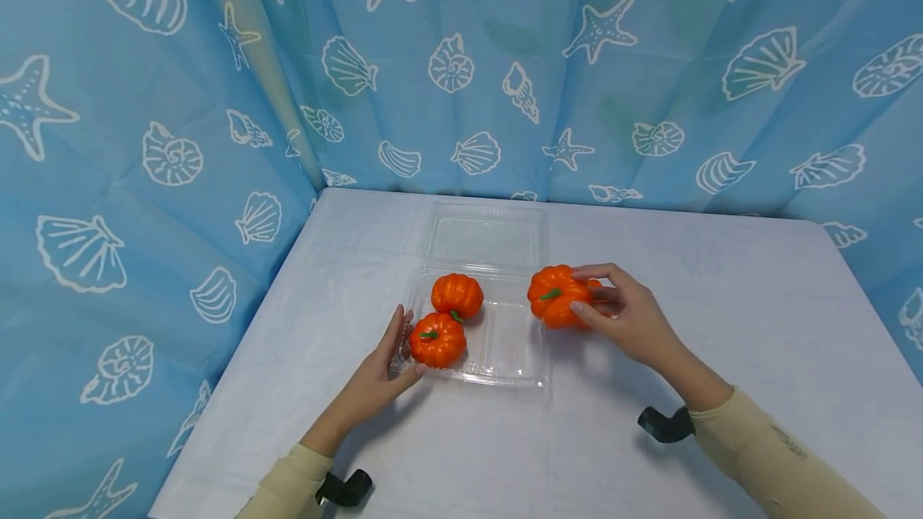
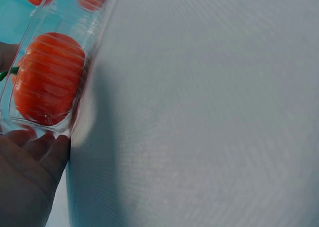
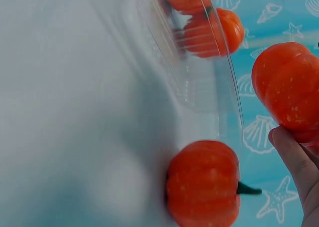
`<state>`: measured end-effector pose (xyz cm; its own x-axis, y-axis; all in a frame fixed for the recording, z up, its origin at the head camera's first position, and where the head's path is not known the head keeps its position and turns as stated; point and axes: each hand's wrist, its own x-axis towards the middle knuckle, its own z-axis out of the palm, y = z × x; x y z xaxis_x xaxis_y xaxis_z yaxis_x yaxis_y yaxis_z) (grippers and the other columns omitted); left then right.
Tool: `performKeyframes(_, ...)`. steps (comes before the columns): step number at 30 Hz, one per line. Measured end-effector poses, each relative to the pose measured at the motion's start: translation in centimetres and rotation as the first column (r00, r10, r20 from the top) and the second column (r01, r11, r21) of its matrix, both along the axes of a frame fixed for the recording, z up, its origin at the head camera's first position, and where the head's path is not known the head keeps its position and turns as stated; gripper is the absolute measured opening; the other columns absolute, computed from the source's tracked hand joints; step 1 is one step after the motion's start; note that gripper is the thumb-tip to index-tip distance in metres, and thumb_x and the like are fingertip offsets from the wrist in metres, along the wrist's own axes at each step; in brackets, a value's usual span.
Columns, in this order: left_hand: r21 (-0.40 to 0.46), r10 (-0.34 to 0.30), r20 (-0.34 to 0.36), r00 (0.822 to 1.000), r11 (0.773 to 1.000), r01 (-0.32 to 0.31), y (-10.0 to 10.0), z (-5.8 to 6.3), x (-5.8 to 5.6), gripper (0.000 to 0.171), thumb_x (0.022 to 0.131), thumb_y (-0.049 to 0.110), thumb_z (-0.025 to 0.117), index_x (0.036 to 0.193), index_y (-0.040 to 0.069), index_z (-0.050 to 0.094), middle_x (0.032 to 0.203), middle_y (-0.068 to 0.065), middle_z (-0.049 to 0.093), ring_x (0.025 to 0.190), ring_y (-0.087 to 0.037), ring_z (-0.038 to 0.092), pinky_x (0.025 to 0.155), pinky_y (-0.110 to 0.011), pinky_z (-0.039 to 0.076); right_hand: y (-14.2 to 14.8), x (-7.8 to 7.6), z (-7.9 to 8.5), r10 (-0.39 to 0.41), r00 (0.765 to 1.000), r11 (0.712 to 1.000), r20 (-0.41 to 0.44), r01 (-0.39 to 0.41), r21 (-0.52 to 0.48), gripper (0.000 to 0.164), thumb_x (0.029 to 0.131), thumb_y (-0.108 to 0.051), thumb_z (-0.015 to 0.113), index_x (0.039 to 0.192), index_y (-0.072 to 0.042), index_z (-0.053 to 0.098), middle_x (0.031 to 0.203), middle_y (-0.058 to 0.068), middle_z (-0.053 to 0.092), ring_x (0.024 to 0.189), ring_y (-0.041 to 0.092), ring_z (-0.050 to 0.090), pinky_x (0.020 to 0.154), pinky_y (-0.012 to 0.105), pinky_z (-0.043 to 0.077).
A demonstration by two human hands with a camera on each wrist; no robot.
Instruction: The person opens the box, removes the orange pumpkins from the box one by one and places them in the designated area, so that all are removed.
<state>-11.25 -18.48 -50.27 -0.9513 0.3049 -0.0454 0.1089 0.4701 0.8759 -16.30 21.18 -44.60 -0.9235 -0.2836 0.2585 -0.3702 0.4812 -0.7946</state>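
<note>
A clear plastic clamshell container (image 1: pixel 508 343) lies on the table with its lid folded back. Two small orange pumpkins, a rear one (image 1: pixel 457 295) and a front one (image 1: pixel 437 340), sit in its left half. My left hand (image 1: pixel 368 391) rests against the container's left end, fingers extended along the wall and thumb near the front corner. With my right hand (image 1: pixel 633 317) I hold another orange pumpkin (image 1: pixel 550 297) by its right side, raised over the container's right edge. Below it a further pumpkin (image 3: pixel 204 184) stands on the table, mostly hidden in the head view.
The open lid (image 1: pixel 486 237) lies flat behind the container. A white cloth (image 1: pixel 721 295) covers the table. Blue curtains (image 1: pixel 447 110) with shell and starfish prints hang at the back and left. Black curved wrist mounts (image 1: pixel 665 425) stick out from both sleeves.
</note>
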Motion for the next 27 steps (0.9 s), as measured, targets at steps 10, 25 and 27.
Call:
performKeyframes(10, -0.01, 0.0, -0.018, 1.0, 1.0, -0.001, -0.1, -0.1, 0.0, 0.099, 0.094, 0.034, 0.072, 0.166, 0.02, 0.005, 0.168, -0.002, 0.025, 0.152, -0.027, 0.027, 0.119, -0.052, 0.029, 2.1, 0.2, 0.2, -0.063, 0.998, 0.997, -0.014, 0.062, -0.044, 0.042, 0.097, -0.013, 0.071, 0.134, -0.01, 0.054, 0.138, 0.011, 0.057, 0.118, 0.043, 0.063, 0.086, 0.012, 0.052)
performKeyframes(25, -0.02, 0.0, -0.012, 1.0, 1.0, 0.0, -0.1, -0.3, 0.0, 0.096, 0.096, 0.032, 0.071, 0.166, 0.021, 0.006, 0.168, -0.003, 0.024, 0.153, -0.027, 0.024, 0.12, -0.054, 0.024, 4.8, 0.9, -0.3, -0.19, 0.981, 0.978, -0.043, 0.185, -0.096, 0.047, 0.096, -0.009, 0.071, 0.139, -0.007, 0.052, 0.138, 0.01, 0.054, 0.11, -0.005, 0.057, 0.082, 0.01, 0.053)
performKeyframes(27, -0.028, 0.005, -0.006, 1.0, 1.0, -0.005, -0.1, -0.2, 0.0, 0.097, 0.095, 0.034, 0.071, 0.166, 0.021, 0.006, 0.168, -0.003, 0.023, 0.153, -0.027, 0.024, 0.12, -0.053, 0.024, 5.3, 0.9, -0.5, -0.216, 0.975, 0.973, -0.047, 0.21, -0.099, 0.047, 0.096, -0.009, 0.07, 0.139, -0.007, 0.051, 0.137, 0.01, 0.054, 0.109, -0.006, 0.057, 0.081, 0.01, 0.053)
